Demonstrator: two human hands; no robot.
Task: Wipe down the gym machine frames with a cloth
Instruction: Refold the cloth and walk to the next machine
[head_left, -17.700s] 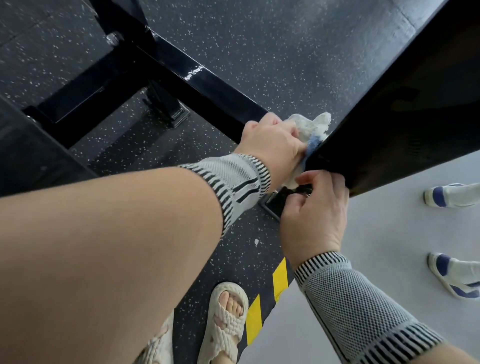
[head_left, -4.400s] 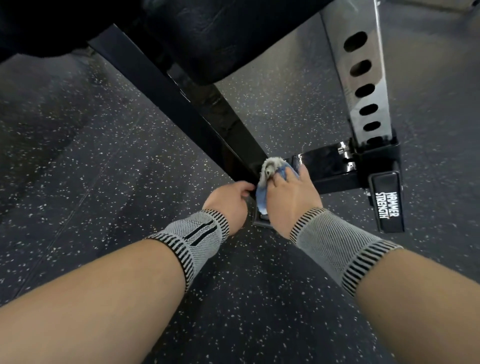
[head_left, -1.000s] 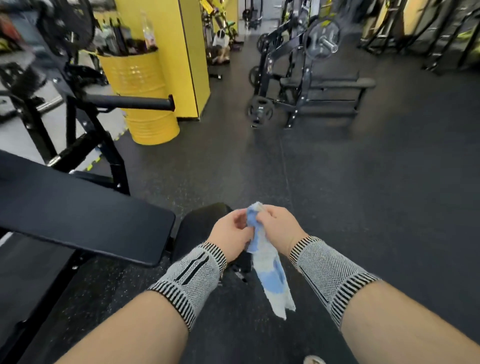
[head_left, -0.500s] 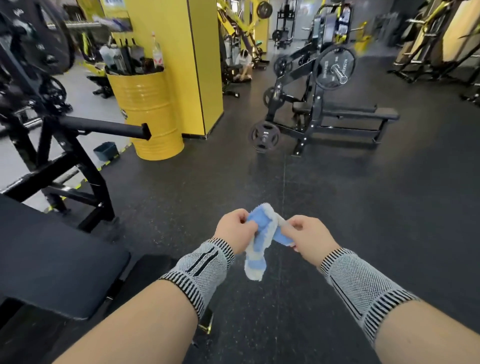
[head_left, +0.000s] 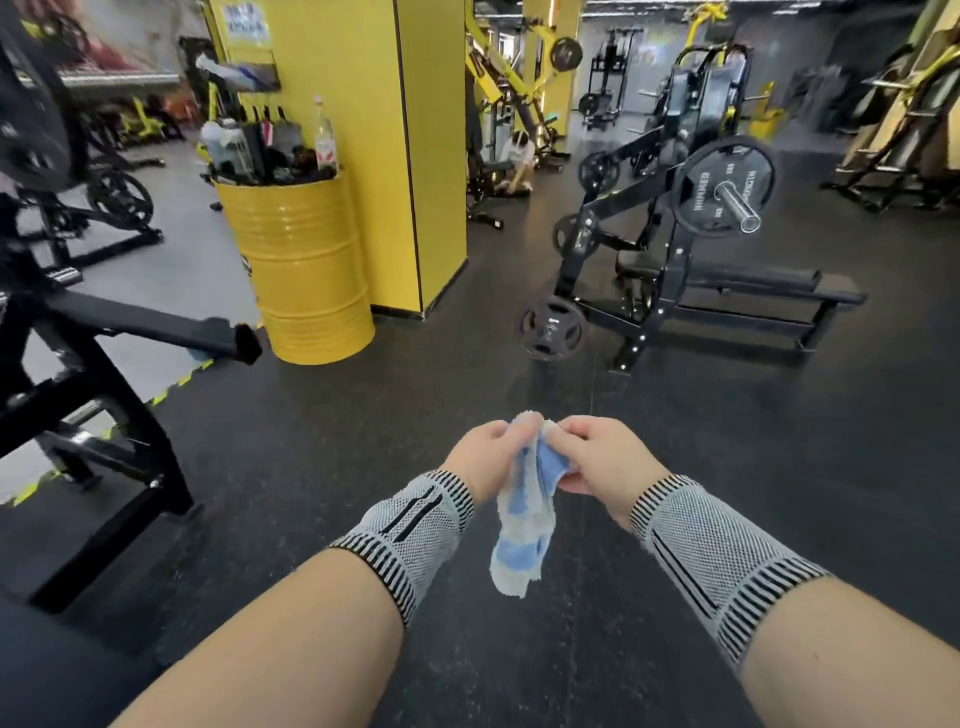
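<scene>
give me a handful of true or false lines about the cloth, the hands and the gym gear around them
1. Both hands hold the cloth. True: the left hand and the right hand pinch its top end, and the rest hangs down.
2. The cloth is pressed against a machine frame. False: it hangs in the air above the dark floor, touching no machine.
3. The cloth is plain red. False: it is blue and white.
4. A yellow drum stands beside a yellow pillar. True.
5. The plate-loaded machine ahead carries no plates. False: a big black plate sits on its bar.
</scene>
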